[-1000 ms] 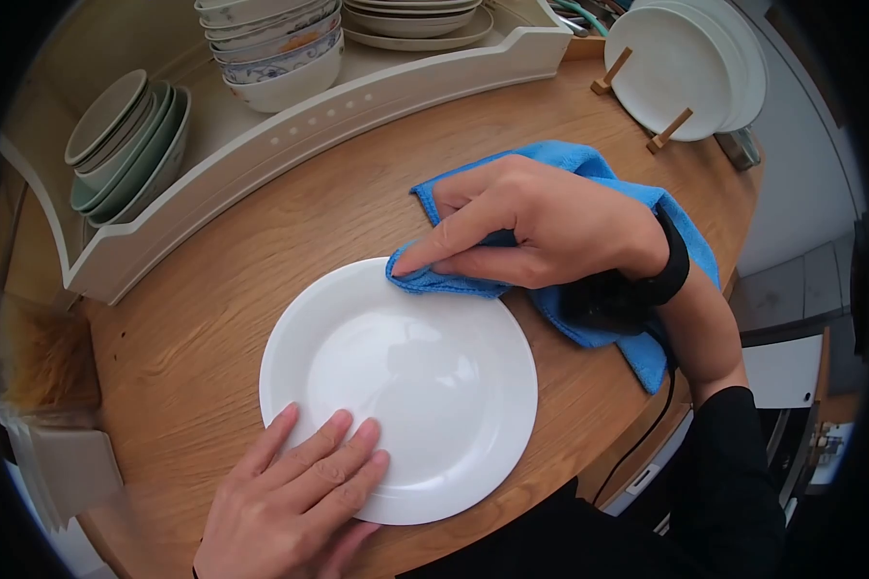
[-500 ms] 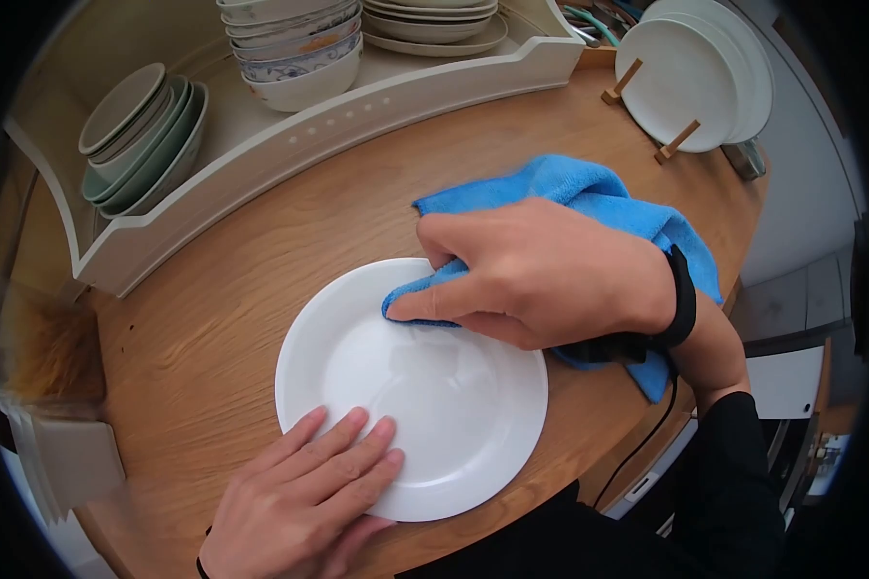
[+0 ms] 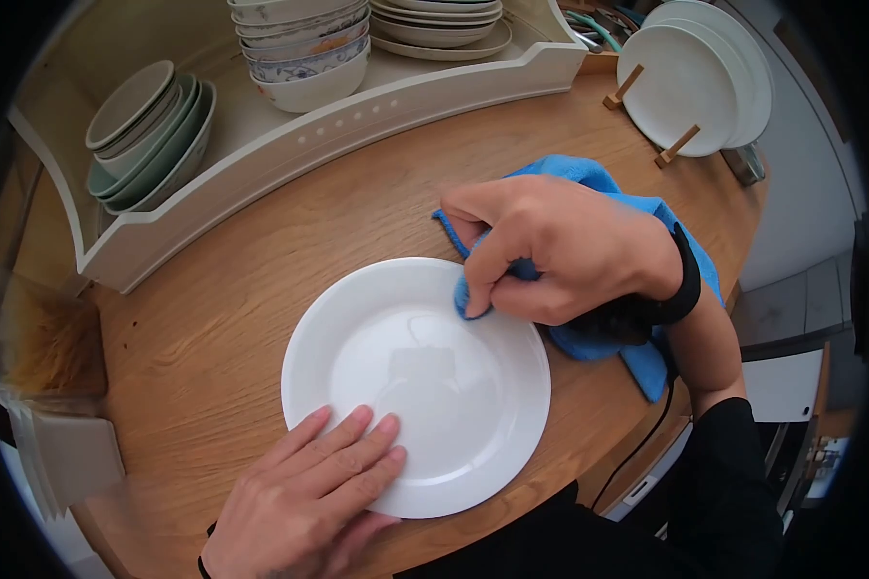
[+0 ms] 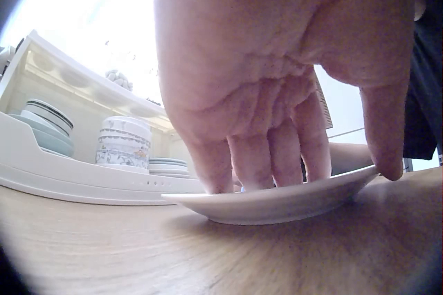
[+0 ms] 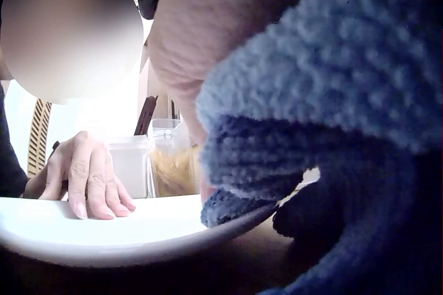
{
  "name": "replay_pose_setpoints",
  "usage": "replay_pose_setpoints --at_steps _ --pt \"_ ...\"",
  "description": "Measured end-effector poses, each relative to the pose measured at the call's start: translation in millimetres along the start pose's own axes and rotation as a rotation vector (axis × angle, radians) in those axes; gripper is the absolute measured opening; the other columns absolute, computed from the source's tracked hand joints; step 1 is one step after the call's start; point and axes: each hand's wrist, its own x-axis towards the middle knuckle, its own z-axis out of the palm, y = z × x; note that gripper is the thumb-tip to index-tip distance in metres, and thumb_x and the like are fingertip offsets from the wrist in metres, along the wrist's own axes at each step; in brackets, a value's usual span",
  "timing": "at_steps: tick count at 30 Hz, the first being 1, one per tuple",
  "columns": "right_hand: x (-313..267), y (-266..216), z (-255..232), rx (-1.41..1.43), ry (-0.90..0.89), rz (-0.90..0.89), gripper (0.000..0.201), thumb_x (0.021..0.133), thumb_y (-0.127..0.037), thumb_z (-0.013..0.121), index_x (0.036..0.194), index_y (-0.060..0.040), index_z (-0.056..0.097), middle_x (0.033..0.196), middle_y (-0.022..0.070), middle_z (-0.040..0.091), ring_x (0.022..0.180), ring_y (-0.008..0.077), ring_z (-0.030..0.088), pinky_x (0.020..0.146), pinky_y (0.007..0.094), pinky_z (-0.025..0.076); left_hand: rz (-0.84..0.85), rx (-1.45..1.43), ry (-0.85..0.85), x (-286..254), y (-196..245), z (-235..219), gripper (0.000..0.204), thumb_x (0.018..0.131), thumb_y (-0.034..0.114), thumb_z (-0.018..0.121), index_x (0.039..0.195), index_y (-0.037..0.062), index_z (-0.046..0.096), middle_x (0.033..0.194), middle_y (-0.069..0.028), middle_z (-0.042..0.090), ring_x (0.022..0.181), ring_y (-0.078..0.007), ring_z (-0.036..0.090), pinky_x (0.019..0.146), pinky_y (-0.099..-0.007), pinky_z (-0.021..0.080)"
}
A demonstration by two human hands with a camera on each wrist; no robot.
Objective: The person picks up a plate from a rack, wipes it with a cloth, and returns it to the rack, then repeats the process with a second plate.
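A white plate [image 3: 434, 415] lies face up on the wooden table. My left hand [image 3: 309, 492] rests on its near left part, fingers extended onto the upper surface. In the left wrist view, the thumb [image 4: 384, 129] of that hand reaches down at the plate's rim. My right hand [image 3: 570, 251] grips a blue cleaning cloth [image 3: 589, 174] and presses a folded bit of it against the plate's far right rim. The rest of the cloth spreads behind and under that hand. In the right wrist view, the cloth's fuzzy folds [image 5: 297, 67] hide most of the fingers.
A cream shelf [image 3: 338, 135] along the back holds stacked bowls [image 3: 309, 72], green and white dishes [image 3: 150, 145] and plates [image 3: 444, 29]. White plates [image 3: 686, 87] stand in a wooden rack at back right. A light plastic container [image 3: 72, 458] is at left; a black cable [image 3: 637, 449] hangs at right.
My right hand moved the cloth from the plate's far rim inward, then right to the far right rim. My left hand stays on the plate. The whole view has shifted slightly.
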Motion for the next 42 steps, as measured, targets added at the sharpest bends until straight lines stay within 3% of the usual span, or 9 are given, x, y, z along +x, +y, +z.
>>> replay_pose_setpoints --at_steps 2,8,11,17,21,23,27,36,42 --pt "1.1 0.1 -0.6 0.030 -0.036 0.021 0.021 0.070 -0.002 0.069 0.086 -0.0104 0.080 0.089 0.0072 0.054 0.074 0.0235 0.059 0.062 0.0326 0.046 -0.005 0.003 0.004 -0.7 0.0 -0.6 0.059 0.069 0.022 0.091 0.124 0.0108 0.071 0.137 -0.0092 0.066 0.132 -0.0293 0.059 0.112 -0.0484 0.046" --pt "9.5 11.3 19.8 -0.065 0.260 -0.133 0.026 0.078 0.000 0.071 0.098 -0.0124 0.081 0.089 0.0063 0.053 0.079 0.0231 0.058 0.066 0.0318 0.046 0.001 -0.001 0.017 -2.0 -0.7 -1.5 0.060 0.069 0.022 0.091 0.124 0.0107 0.071 0.137 -0.0089 0.066 0.132 -0.0296 0.059 0.112 -0.0486 0.046" --pt "7.7 11.1 14.3 -0.005 0.225 -0.090 0.023 0.082 -0.003 0.068 0.098 -0.0118 0.081 0.090 0.0097 0.058 0.085 0.0284 0.061 0.069 0.0357 0.049 0.003 -0.010 0.005 -0.4 -0.6 -1.7 0.060 0.068 0.022 0.091 0.123 0.0109 0.071 0.137 -0.0088 0.066 0.132 -0.0295 0.059 0.112 -0.0485 0.047" --pt "1.5 7.9 -3.1 0.330 -0.125 0.083 0.025 0.075 -0.004 0.064 0.091 -0.0087 0.082 0.072 0.0033 0.055 0.070 0.0165 0.054 0.062 0.0301 0.042 -0.011 -0.017 -0.009 0.4 0.1 -1.2 0.060 0.069 0.023 0.091 0.124 0.0109 0.071 0.137 -0.0085 0.066 0.133 -0.0295 0.058 0.113 -0.0490 0.046" --pt "2.2 14.2 -0.7 0.297 -0.142 0.034 0.026 0.078 -0.003 0.065 0.097 -0.0094 0.082 0.076 0.0044 0.056 0.072 0.0175 0.055 0.063 0.0300 0.042 -0.012 -0.015 0.009 -1.2 0.0 -0.4 0.059 0.069 0.024 0.091 0.123 0.0105 0.071 0.137 -0.0090 0.066 0.133 -0.0292 0.058 0.113 -0.0490 0.046" --pt "4.1 19.6 4.5 0.193 0.011 -0.030 0.025 0.087 -0.008 0.066 0.106 -0.0112 0.080 0.082 0.0082 0.061 0.076 0.0242 0.060 0.068 0.0346 0.047 -0.009 -0.015 0.011 0.2 0.8 0.3 0.058 0.069 0.024 0.091 0.122 0.0102 0.071 0.137 -0.0091 0.066 0.133 -0.0290 0.058 0.113 -0.0489 0.046" --pt "6.4 21.5 5.2 0.145 0.061 -0.011 0.026 0.095 -0.011 0.066 0.119 -0.0110 0.075 0.086 0.0127 0.063 0.079 0.0284 0.061 0.071 0.0366 0.049 0.004 0.040 0.073 0.6 1.6 3.1 0.058 0.067 0.025 0.092 0.118 0.0069 0.072 0.133 -0.0116 0.068 0.128 -0.0309 0.062 0.109 -0.0488 0.049" --pt "-2.0 9.1 -4.6 0.304 -0.085 0.118 0.023 0.079 -0.010 0.067 0.097 -0.0037 0.080 0.087 0.0126 0.075 0.077 0.0261 0.068 0.074 0.0327 0.053 -0.044 0.162 0.234 0.6 -2.3 10.6 0.060 0.063 0.031 0.093 0.112 0.0034 0.073 0.125 -0.0143 0.072 0.121 -0.0323 0.067 0.103 -0.0479 0.053" --pt "-0.9 8.5 -1.6 0.379 -0.157 0.010 0.025 0.081 -0.004 0.067 0.103 -0.0040 0.080 0.070 0.0095 0.061 0.065 0.0217 0.058 0.059 0.0335 0.044 -0.011 0.263 0.286 4.6 0.4 16.4 0.057 0.065 0.034 0.091 0.109 0.0014 0.073 0.122 -0.0158 0.072 0.116 -0.0332 0.069 0.098 -0.0469 0.055"
